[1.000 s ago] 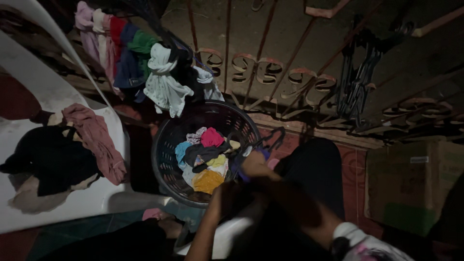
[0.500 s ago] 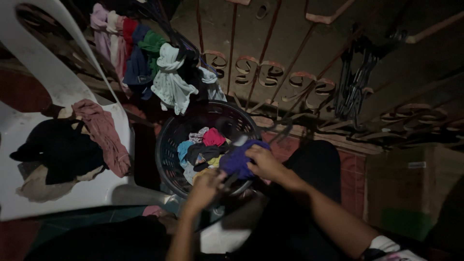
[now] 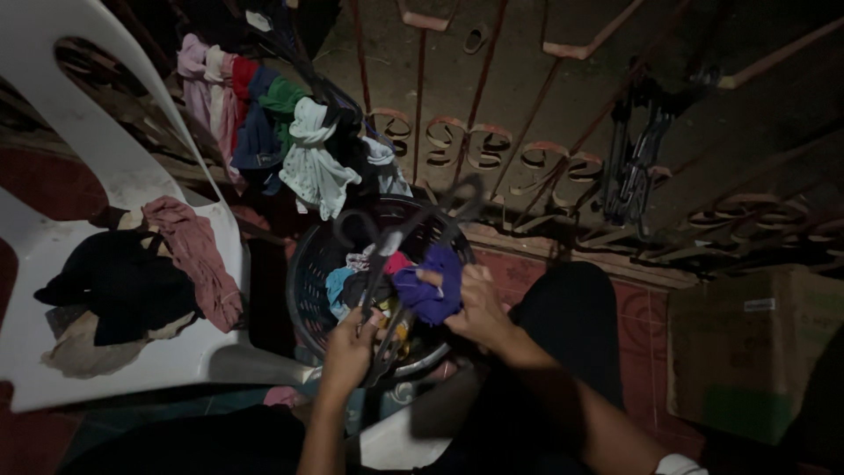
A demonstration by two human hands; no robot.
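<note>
Having lifted the dark plastic hanger (image 3: pixel 413 230) higher above the round black laundry basket (image 3: pixel 303 286), our left hand (image 3: pixel 349 345) grips its lower bar while our right hand (image 3: pixel 479 303) clutches the purple cloth (image 3: pixel 432 286), threading it on next.

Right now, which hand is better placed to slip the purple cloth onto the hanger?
Probably the right hand: it already grips the purple cloth over the basket. The left hand is shut on the dark hanger, so it looks better suited to steadying it.
</note>
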